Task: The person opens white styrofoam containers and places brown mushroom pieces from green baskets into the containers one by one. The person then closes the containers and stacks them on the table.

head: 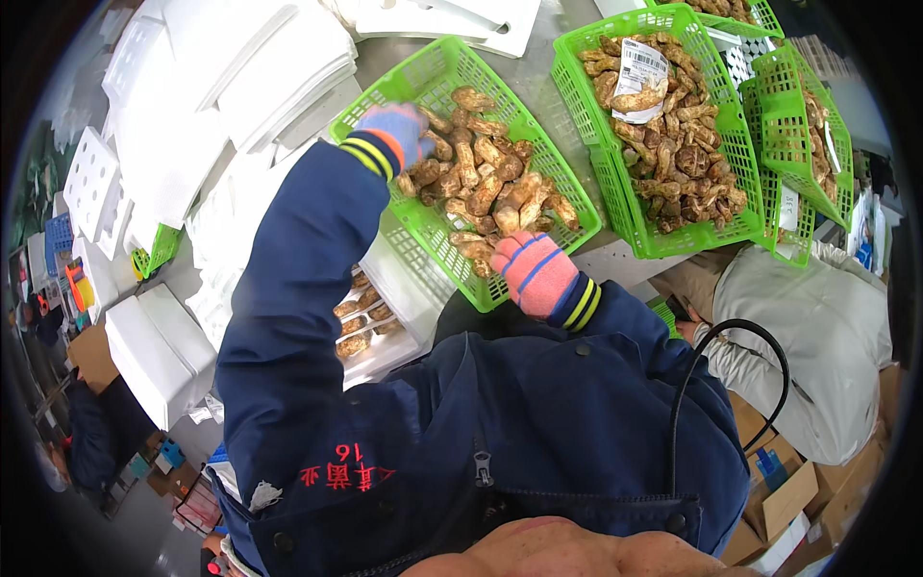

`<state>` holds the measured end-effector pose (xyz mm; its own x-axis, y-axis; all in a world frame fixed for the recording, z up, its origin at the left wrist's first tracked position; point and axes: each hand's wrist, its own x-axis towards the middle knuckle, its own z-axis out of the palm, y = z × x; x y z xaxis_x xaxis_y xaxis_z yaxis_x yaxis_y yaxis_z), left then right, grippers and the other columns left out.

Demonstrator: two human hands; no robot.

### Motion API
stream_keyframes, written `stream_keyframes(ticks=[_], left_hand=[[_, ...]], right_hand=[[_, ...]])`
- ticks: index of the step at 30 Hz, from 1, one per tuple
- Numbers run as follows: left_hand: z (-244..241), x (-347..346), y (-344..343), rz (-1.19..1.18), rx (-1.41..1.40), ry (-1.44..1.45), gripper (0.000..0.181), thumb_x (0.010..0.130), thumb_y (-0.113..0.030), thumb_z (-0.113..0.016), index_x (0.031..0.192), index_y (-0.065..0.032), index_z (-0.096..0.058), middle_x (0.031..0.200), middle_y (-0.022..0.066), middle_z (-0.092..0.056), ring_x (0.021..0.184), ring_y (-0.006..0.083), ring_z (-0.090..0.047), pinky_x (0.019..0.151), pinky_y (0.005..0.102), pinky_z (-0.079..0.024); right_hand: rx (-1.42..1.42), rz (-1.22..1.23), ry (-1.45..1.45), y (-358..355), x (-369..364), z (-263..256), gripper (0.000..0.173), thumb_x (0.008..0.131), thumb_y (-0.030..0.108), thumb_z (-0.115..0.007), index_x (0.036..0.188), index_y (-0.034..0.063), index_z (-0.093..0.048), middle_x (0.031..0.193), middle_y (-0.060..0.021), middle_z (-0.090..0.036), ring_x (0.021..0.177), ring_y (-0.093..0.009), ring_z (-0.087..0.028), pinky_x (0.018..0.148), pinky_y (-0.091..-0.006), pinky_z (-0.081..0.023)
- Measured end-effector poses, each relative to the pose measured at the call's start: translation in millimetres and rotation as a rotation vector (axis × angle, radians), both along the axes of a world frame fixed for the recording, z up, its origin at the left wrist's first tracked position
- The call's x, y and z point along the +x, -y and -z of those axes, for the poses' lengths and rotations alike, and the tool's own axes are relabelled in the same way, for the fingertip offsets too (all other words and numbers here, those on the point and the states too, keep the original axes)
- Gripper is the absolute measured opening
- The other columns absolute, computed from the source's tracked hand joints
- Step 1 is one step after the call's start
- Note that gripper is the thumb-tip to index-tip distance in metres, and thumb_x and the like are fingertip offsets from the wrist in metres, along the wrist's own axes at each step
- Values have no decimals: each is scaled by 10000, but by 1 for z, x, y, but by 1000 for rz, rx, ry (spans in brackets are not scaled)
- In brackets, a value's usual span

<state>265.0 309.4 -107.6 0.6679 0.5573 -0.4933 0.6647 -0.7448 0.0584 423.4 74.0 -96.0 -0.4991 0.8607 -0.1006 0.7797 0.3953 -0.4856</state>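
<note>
A green plastic basket (469, 54) in front of me holds a loose pile of matsutake mushrooms (483, 195), brown and flecked with soil. My left hand (395, 133), in a blue and pink knit glove, is blurred over the basket's left side, by the mushrooms' edge; its fingertips are not clear. At the near right end, my right hand (533, 270), in a pink glove with blue stripes, rests knuckles up against the mushrooms. Its curled fingers hide whatever may be under them. Below my left arm, a white foam box (404, 317) contains mushrooms in rows, partly covered by the sleeve.
Stacked white foam sheets (281, 72) fill the far left. Right of my basket stands another full green basket (606, 195) with a printed label (640, 76) on top. More green baskets (786, 144) are farther right. A person in a pale jacket (800, 317) is close at my right.
</note>
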Motion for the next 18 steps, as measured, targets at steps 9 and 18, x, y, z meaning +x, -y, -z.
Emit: stream_keyframes(ticks=[9,18], left_hand=[[42,33,-18,78,189,-100,373,772,-35,-560,1120,-166,-584,1111,96,-520,1064,277,-508,853,404,-446],[-60,-104,21,-214,221,857,238,725,-96,-645,959,-99,-603,875,120,-590,814,305,-571,721,365,-469]], right_hand=[[463,365,-140,-65,43,-16,151,708,39,-550,847,79,-597,802,-91,-592,773,-289,-560,671,-384,-458],[134,189,287,-109,-21,25,390,693,282,-630,1030,96,-575,971,-107,-579,961,-286,-524,781,-409,-431]])
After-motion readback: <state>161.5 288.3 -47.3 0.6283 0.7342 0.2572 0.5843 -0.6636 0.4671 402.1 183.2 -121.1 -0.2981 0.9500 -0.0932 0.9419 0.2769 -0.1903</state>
